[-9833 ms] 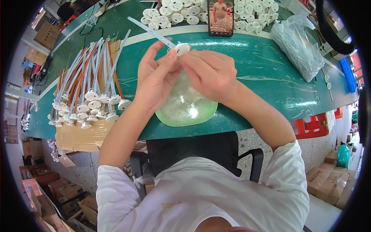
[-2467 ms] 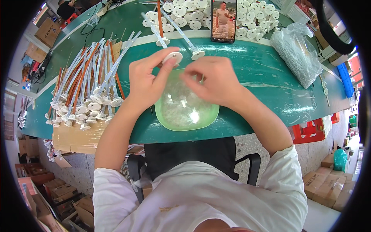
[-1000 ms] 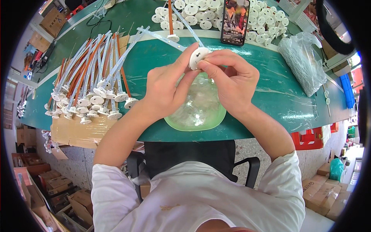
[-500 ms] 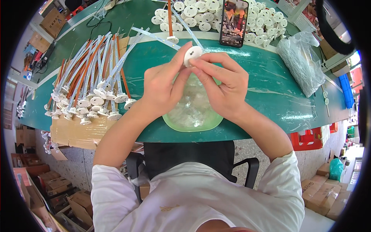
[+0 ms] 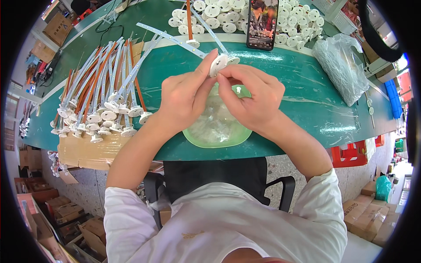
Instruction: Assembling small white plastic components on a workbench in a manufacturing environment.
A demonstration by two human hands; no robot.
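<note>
Between the thumb and fingers of my left hand (image 5: 182, 98), a white round disc (image 5: 218, 65) with small slots is held up, its face toward me. A pale LED strip (image 5: 169, 39) runs from behind it to the upper left. At the disc's lower right edge, the thumb and index finger of my right hand (image 5: 258, 94) are pinched together; whatever is between them is too small to make out. Below both hands sits a light green bowl (image 5: 217, 143) of clear small pieces. Just behind the held disc, another white disc (image 5: 233, 60) lies at the end of a strip.
To the left, a heap of LED strips with white discs (image 5: 94, 118) rests on brown cardboard (image 5: 83, 151). A phone (image 5: 262, 24) stands at the back among piled white discs (image 5: 298, 19). A clear plastic bag (image 5: 341, 68) lies on the right of the green table (image 5: 302, 118).
The held disc has turned slightly, and its strip has swung a little up and left. My right fingers have shifted down along the disc's edge. The disc behind now shows more.
</note>
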